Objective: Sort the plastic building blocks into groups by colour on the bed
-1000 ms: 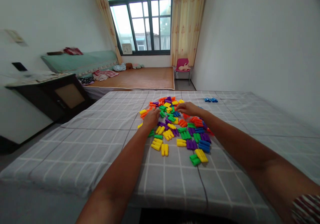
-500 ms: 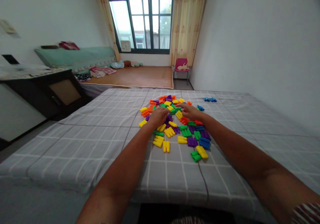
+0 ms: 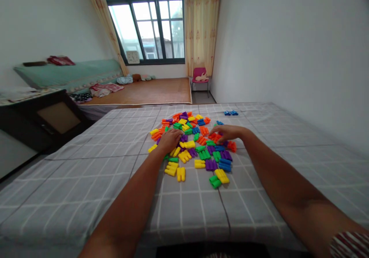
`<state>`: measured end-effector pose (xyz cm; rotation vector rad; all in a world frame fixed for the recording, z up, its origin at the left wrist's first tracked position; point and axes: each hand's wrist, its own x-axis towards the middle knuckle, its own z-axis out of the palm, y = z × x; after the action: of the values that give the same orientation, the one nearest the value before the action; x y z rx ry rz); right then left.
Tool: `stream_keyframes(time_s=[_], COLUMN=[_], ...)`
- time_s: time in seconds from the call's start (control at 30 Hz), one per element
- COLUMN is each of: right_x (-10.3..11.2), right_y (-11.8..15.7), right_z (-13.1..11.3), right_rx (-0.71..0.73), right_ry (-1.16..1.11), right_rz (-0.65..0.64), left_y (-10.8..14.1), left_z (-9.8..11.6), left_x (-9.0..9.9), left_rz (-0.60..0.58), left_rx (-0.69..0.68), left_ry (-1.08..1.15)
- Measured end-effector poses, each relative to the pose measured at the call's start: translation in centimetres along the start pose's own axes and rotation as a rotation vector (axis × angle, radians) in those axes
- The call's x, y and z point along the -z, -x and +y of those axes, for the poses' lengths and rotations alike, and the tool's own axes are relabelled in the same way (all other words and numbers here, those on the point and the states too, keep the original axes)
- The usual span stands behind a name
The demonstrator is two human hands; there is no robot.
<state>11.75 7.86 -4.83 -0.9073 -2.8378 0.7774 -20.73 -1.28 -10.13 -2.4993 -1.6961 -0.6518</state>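
Note:
A loose pile of coloured plastic building blocks with tube-like prongs lies on the checked cloth. My left hand (image 3: 170, 139) rests palm down on its left side, fingers stretched out over the pieces; what lies under the palm is hidden. By its fingertips are a yellow block (image 3: 188, 144) and a purple block (image 3: 183, 138). On the pile's right side, my right hand (image 3: 229, 132) reaches down with bent fingers, thumb and fingers around an orange block (image 3: 214, 137). Another orange block (image 3: 231, 146) lies just below that hand.
Two blue blocks (image 3: 231, 113) lie apart at the back right. Nearest me are a green block (image 3: 215, 181) and a yellow block (image 3: 221, 176). The checked cloth (image 3: 109, 166) covers the bed-like surface. Beyond it stand a brown-topped bed (image 3: 161, 91), a dark cabinet (image 3: 54, 114) and a pink chair (image 3: 200, 73).
The view has shifted, so the scene sits further left. My right hand has moved right, away from my left hand, to the orange blocks. A yellow block now lies beside my left hand.

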Motion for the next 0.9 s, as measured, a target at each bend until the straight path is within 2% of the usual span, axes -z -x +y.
stream_keyframes(time_s=[0.1,0.17,0.37,0.53,0.73,0.9], right_x=[-1.0,-1.4,-1.7,-2.0,-2.2,-2.7], right_y=[-0.8,-1.4,-2.1,-2.5,-2.6,-2.9], right_z=[-1.9,-2.4,-0.2,0.2,-1.9,-4.1], right_rx=[0.108,0.101,-0.059,-0.042,-0.004,0.128], right_ry=[0.022,-0.009,-0.050,-0.109,0.076,0.019], right_rz=[0.050,0.095,0.296,0.306,0.414,0.361], left_y=[0.0,0.1,0.3,0.4,0.6,0.2], left_z=[-0.3,-0.4,-0.2,0.0,-0.1,-0.4], left_x=[-0.2,-0.2,0.1,0.8,1.6,1.7], left_rz=[-0.021,-0.023,-0.017,-0.037,0.019,0.108], left_rx=[-0.016,-0.037,-0.010,0.038,0.161,0.292], left_ry=[-0.007,-0.016,-0.038,-0.066,-0.071,-0.035])
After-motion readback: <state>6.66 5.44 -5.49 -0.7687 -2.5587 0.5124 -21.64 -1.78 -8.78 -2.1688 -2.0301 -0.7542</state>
